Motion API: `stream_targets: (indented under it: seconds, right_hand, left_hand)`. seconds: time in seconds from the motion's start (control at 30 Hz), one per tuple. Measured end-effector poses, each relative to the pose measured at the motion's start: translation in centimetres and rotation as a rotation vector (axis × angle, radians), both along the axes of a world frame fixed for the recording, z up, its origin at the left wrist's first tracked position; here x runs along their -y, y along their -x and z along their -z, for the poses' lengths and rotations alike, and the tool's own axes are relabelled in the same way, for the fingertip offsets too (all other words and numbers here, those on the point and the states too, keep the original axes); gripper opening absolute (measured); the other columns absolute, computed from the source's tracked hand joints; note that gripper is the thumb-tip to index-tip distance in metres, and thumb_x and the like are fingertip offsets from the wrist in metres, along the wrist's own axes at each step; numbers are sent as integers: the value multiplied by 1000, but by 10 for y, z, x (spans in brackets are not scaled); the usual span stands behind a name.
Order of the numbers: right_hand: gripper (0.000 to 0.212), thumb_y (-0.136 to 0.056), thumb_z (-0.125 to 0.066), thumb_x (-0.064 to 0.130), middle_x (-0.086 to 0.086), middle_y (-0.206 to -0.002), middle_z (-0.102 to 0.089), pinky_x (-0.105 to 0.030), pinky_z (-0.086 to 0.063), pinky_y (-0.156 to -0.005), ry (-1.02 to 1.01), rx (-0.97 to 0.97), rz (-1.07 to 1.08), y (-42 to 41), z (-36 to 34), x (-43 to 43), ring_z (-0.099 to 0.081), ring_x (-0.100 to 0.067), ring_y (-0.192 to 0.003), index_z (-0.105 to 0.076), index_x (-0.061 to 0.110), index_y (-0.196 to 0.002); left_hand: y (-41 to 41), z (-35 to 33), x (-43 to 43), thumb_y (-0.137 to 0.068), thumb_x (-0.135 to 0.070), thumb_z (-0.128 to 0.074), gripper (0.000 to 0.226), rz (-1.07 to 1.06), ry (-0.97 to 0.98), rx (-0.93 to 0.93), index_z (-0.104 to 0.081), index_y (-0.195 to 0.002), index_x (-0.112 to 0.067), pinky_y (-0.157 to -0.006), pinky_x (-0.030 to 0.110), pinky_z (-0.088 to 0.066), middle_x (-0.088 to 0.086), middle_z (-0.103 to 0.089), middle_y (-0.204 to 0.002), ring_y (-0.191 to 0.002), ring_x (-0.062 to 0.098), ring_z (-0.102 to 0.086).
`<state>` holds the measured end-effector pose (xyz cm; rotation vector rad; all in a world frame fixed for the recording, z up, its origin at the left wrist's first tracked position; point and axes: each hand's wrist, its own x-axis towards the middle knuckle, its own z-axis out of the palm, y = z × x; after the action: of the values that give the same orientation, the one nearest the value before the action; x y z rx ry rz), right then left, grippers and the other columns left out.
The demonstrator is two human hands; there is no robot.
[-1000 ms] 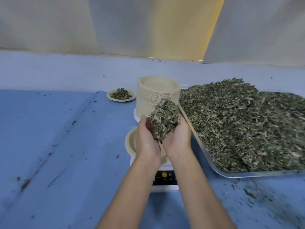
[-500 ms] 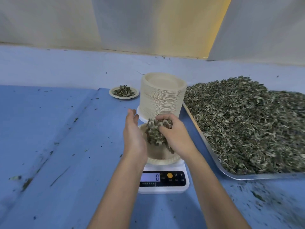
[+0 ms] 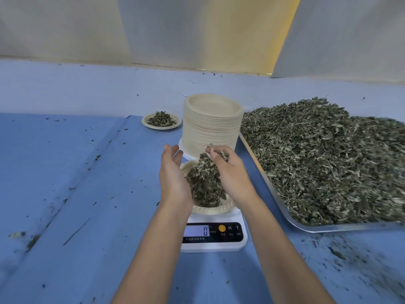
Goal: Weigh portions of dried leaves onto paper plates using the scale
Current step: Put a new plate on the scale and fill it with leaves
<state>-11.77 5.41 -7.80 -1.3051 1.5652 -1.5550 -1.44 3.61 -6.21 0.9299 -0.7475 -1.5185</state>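
- The right hand [image 3: 230, 172] is clamping its grip on leaves [image 3: 205, 181] directly above the plate [image 3: 210, 210] on the scale [image 3: 213, 238].
- The left hand [image 3: 173, 172] is flanking the plate's left side, grip apart.

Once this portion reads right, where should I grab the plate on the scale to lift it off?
Take the plate by its raised rim, probably at the near-left edge, fingers under and thumb on top. The leaf pile fills its middle, the tray crowds the right and the plate stack stands behind. The near rim above the scale display is bare.
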Motion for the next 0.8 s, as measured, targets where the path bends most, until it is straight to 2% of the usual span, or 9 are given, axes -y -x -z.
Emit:
stream_targets:
  seconds: [0.03,0.1,0.17,0.2,0.3,0.37,0.63,0.73,0.8]
  right_hand:
    - [13,-99,-48,17,16,-108,-61,5,-35,-73,8,26,6,-1,-2,-1,-53,9,-99,-60,20,-101]
    - [16,-99,-47,14,13,-109,-63,-2,-42,-71,36,56,32,0,-3,-2,-58,-2,-92,-61,20,-104]
    - [20,-98,-47,11,1,-102,-67,-27,-46,-69,65,83,65,0,-6,-5,-54,-29,-85,-63,18,-107]
    - [21,-98,-47,10,3,-95,-68,-36,-42,-72,77,97,74,0,-7,-5,-45,-34,-94,-64,19,-106]
    - [23,-97,-46,7,36,-77,-63,-35,-37,-79,90,118,63,1,-9,-5,-38,-33,-99,-64,20,-102]
    - [23,-97,-47,9,37,-79,-63,-38,-37,-82,69,117,55,1,-9,-5,-40,-38,-102,-65,21,-102]
    - [25,-97,-47,7,10,-96,-69,-50,-41,-88,78,205,76,0,-8,-7,-50,-40,-101,-67,23,-97]
    - [27,-97,-46,3,-6,-121,-64,-48,-39,-107,139,415,65,1,-12,-5,-56,-24,-118,-67,20,-98]
    - [26,-97,-45,0,-13,-129,-59,-51,-35,-110,198,596,30,3,-14,-5,-52,-27,-125,-66,16,-100]
  left_hand:
    - [0,0,0,-101,-45,-30,40,-6,-1,3,-53,-125,-22,-94,26,-22,-2,-52,-137,-89,-6,-51]
    - [-1,-1,0,-100,-45,-31,39,-1,-14,-2,-53,-123,-23,-93,26,-23,-2,-51,-137,-107,2,-50]
    - [-2,-1,0,-100,-45,-31,39,4,-28,-10,-53,-123,-23,-92,26,-22,-1,-51,-138,-120,7,-40]
    - [-2,-1,0,-100,-45,-31,40,3,-30,-9,-53,-124,-23,-93,26,-21,-1,-51,-139,-124,9,-39]
    - [-3,-1,0,-100,-45,-31,42,3,-25,-9,-53,-128,-22,-94,26,-21,-1,-51,-138,-118,6,-44]
    - [-3,-1,0,-100,-45,-32,42,5,-25,-12,-53,-128,-22,-94,26,-21,-2,-52,-137,-124,7,-40]
    - [-1,1,2,-100,-45,-32,40,-10,-18,-20,-56,-123,-21,-95,26,-20,-1,-54,-134,-113,4,-37]
    - [-1,1,2,-100,-44,-32,39,-12,-13,-23,-57,-121,-22,-96,26,-20,-1,-55,-134,-114,4,-37]
    - [0,1,2,-100,-44,-32,38,-13,-11,-28,-57,-119,-22,-96,25,-20,-1,-55,-133,-114,5,-38]
